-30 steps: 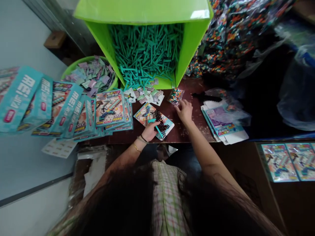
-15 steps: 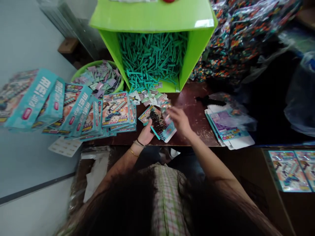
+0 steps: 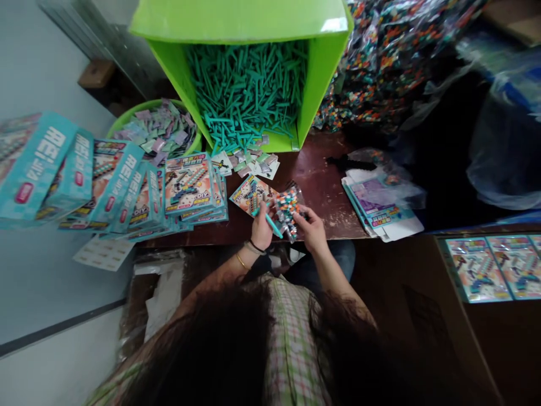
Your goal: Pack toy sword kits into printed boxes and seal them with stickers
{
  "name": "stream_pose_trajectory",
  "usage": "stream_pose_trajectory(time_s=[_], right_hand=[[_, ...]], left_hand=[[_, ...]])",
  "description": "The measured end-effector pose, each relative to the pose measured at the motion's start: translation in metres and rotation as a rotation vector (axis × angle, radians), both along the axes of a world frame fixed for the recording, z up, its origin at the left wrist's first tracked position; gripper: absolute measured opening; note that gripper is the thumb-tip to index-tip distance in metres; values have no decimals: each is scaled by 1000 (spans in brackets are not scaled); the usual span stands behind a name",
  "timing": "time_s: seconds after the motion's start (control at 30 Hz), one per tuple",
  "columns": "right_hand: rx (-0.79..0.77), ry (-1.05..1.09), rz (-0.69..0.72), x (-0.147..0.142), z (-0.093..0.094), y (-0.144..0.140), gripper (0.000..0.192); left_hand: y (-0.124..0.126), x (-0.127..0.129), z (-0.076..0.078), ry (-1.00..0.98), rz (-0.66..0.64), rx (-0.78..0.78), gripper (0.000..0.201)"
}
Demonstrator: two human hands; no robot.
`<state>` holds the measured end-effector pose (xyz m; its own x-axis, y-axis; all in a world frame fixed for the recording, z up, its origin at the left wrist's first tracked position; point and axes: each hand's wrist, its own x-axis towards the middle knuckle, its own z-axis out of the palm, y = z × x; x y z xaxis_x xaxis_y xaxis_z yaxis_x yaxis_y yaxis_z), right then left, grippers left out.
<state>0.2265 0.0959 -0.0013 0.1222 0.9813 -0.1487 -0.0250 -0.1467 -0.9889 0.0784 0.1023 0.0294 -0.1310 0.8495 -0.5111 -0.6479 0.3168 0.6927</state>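
My right hand (image 3: pixel 313 228) is closed on the edge of a clear bag of orange, white, green and black beads (image 3: pixel 288 204). Opposite it, my left hand (image 3: pixel 261 230) is closed with a thin teal plastic stick (image 3: pixel 274 226) under its thumb. That stick crosses in front of the bag's left side. Behind the left fingers lies a printed flat box (image 3: pixel 248 194), partly covered by the bag. Whether the left fingers also hold the box or the bag I cannot tell.
A green bin (image 3: pixel 325 73) of teal sticks stands behind, with small sachets (image 3: pixel 253 160) before it. A basket of sachets (image 3: pixel 193 141) and stacked printed boxes (image 3: pixel 188 183) are left. Flattened boxes (image 3: pixel 382 214) lie right, and bead bags (image 3: pixel 380 67) pile up behind.
My right hand has brought the bead bag down and towards me, beside my left hand. The black pegboard seen over the box earlier is now out of sight. The view has shifted slightly.
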Motion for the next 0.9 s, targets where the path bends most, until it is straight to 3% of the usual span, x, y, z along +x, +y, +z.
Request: stream_pose_trajectory(time_s=[0.1,0.2,0.33,0.43,0.53,0.63,0.77,0.83,0.9], right_hand=[[40,-128,-118,18,2,4,51],[70,-197,-34,15,6,-5,49],[86,-85,83,-9,13,-25,50],[119,-40,95,-18,12,-31,63],[61,40,82,-11,5,-30,65],[-49,101,-7,16,-8,-27,67],[-102,14,-178,81,-23,-34,67],[-145,-7,-164,109,-26,-41,66],[-200,54,-54,120,-24,-46,66]], left_hand=[[0,-1,4,72,9,128,51],[-2,4,8,347,-91,323,47],[2,14,9,649,-66,378,45],[8,18,6,702,-51,408,50],[9,19,2,737,-165,475,56],[1,13,-3,830,-377,516,66],[-12,-6,-14,1117,-668,548,82],[-12,-17,-18,1222,-752,516,69],[-8,-26,-18,1235,-733,496,51]])
